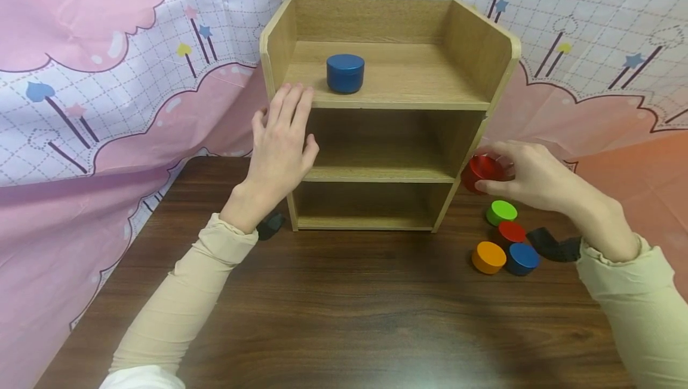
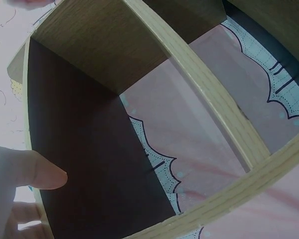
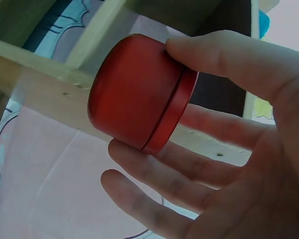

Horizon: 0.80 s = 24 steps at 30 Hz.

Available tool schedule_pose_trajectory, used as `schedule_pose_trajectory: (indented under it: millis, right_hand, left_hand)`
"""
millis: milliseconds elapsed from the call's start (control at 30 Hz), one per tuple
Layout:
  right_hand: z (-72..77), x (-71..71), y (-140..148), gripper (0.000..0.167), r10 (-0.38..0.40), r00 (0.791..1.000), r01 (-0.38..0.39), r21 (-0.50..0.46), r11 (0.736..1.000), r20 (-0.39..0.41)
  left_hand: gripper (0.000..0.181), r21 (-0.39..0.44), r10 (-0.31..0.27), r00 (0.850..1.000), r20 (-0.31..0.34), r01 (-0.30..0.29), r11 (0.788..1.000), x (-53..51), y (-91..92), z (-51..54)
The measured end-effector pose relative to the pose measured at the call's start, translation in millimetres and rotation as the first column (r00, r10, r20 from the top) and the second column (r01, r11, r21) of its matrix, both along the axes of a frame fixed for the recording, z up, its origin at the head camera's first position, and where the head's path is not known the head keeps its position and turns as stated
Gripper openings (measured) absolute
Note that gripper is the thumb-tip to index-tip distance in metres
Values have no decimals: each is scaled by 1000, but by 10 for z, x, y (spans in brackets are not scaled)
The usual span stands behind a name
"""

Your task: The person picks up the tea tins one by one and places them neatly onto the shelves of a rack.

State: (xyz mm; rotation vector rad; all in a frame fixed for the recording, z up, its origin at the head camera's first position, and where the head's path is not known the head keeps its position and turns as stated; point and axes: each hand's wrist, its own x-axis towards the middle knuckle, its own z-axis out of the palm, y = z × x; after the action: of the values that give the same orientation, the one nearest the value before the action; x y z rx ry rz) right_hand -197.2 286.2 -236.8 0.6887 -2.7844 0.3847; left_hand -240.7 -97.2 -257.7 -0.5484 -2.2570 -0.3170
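Note:
My right hand point(image 1: 529, 177) grips a round red tin point(image 3: 137, 92) between thumb and fingers, lifted off the table beside the right side of the wooden shelf point(image 1: 387, 104). In the right wrist view the tin's lid seam faces the palm. My left hand point(image 1: 282, 147) rests at the shelf's left edge, its fingers extended up near the top board. The left thumb point(image 2: 47, 172) shows in front of an open compartment in the left wrist view. A blue tin point(image 1: 345, 73) stands on the top board, right of the left fingertips.
On the dark wooden table point(image 1: 344, 305), right of the shelf, stand a green tin point(image 1: 501, 212), another red tin point(image 1: 512, 232), an orange tin point(image 1: 488, 257) and a second blue tin point(image 1: 522, 259), close together. A patterned pink and white cloth point(image 1: 215, 96) hangs behind.

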Motion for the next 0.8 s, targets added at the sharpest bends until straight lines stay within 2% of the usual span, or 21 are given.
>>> schedule_pose_trajectory:
  millis: [233, 467, 800]
  right_hand:
    - [189, 35, -79, 47, 21, 999, -20, -24, 1000, 48]
    - [380, 66, -175, 51, 2, 999, -2, -5, 1000, 47]
    - [688, 57, -310, 51, -6, 999, 8, -33, 999, 41]
  left_hand:
    - [66, 1, 2, 1000, -2, -2, 1000, -3, -5, 2]
    - [67, 7, -3, 1000, 12, 3, 1000, 1, -4, 5]
    - [65, 12, -6, 1000, 6, 5, 1000, 1, 1, 1]
